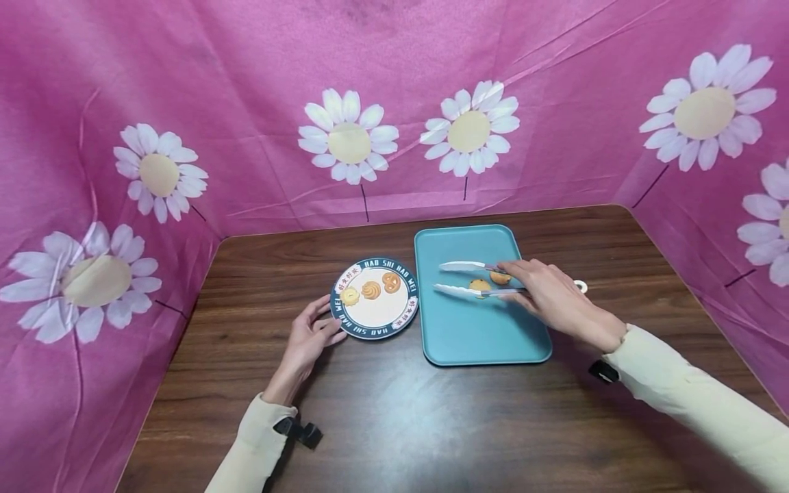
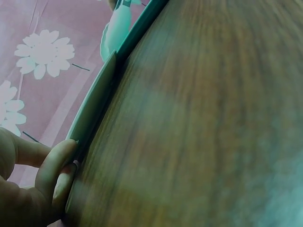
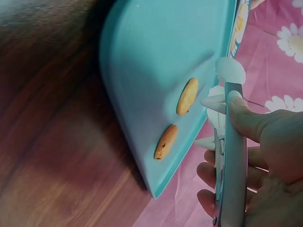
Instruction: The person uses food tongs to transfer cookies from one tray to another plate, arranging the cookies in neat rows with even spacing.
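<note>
My left hand [image 1: 308, 339] grips the left rim of a round plate [image 1: 376, 316] with a dark blue border; several cookie shapes show on it, printed or real I cannot tell. In the left wrist view, thumb and fingers [image 2: 57, 165] meet at the edge of the plate [image 2: 94, 101]. White-tipped tongs [image 1: 462, 266] are held in my right hand [image 1: 564, 301] above the teal tray [image 1: 481, 339], their arms spread. Two small brown cookies [image 3: 188, 96] [image 3: 165, 142] lie apart on the tray, and the tongs [image 3: 234, 156] hold nothing in the right wrist view.
The plate stands left of the tray, close against its edge. Both are on a brown wooden table [image 1: 382, 424]. Pink cloth [image 1: 259, 137] with white daisies hangs behind the table and at both sides.
</note>
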`<state>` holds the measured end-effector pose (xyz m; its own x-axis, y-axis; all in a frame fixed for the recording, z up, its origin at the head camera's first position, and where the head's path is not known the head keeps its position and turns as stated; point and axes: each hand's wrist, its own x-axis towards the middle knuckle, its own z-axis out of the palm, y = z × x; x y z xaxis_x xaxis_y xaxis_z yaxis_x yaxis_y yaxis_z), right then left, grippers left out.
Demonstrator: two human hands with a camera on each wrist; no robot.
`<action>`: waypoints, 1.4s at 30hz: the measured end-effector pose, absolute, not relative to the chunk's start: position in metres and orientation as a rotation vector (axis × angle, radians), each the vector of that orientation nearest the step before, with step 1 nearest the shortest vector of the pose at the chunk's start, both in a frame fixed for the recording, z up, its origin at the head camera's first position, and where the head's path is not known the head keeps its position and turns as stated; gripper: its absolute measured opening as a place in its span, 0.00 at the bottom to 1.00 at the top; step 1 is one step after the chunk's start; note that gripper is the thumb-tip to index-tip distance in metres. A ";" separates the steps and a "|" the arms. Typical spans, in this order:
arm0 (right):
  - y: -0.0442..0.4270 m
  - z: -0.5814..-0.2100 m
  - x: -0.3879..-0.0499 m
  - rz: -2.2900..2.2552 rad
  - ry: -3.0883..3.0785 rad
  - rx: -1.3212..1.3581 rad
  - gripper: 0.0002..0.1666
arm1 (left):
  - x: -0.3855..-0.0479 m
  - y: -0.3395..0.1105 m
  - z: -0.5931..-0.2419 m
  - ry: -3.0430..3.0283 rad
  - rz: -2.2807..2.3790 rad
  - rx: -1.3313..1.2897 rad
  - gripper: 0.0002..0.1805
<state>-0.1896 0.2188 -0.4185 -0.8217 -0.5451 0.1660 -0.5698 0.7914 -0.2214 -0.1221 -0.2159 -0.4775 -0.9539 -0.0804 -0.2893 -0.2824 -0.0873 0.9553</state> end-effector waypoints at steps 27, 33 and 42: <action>0.251 -0.418 -0.170 0.436 -2.952 0.822 0.32 | -0.120 -0.216 -0.476 2.011 2.194 -0.396 0.36; 0.258 -0.418 -0.164 0.447 -2.948 0.815 0.31 | -0.120 -0.216 -0.478 2.009 2.196 -0.392 0.36; 0.265 -0.418 -0.157 0.449 -2.972 0.794 0.34 | -0.120 -0.216 -0.477 2.006 2.197 -0.385 0.36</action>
